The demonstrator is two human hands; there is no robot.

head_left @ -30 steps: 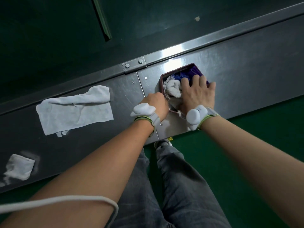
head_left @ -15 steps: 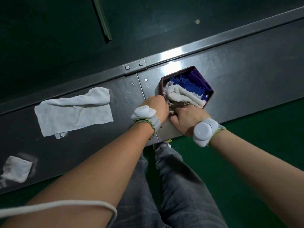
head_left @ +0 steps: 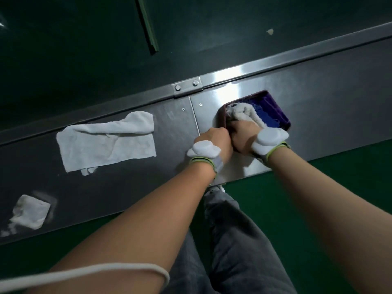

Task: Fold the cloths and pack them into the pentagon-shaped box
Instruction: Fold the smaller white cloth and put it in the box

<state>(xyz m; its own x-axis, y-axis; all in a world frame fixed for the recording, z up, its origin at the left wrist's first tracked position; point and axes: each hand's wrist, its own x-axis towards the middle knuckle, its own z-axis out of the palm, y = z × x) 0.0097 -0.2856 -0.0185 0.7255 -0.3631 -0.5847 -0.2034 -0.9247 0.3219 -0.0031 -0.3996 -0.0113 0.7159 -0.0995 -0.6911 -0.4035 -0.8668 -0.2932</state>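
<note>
A purple pentagon-shaped box point(head_left: 280, 112) stands on the steel table near its back rail. Inside lie a blue cloth point(head_left: 266, 116) and a folded white cloth point(head_left: 244, 112) on its left side. My right hand point(head_left: 244, 136) is at the box's near edge, fingers closed on the white cloth. My left hand point(head_left: 216, 139) is curled against the box's near-left corner; whether it grips the box I cannot tell. A larger white cloth point(head_left: 108, 141) lies loosely folded on the table to the left. A small folded white cloth point(head_left: 30, 211) sits at the far left.
The steel table point(head_left: 331, 102) runs diagonally, with a raised rail point(head_left: 275, 64) along its far side and a bolted bracket point(head_left: 186, 88). My legs in grey trousers point(head_left: 229, 240) stand over a green floor below the near edge. A white cord point(head_left: 84, 274) crosses my left forearm.
My right hand came off the top of the box's contents, drew back to the near edge, then moved in again onto the white cloth. My left hand stayed at the box's corner.
</note>
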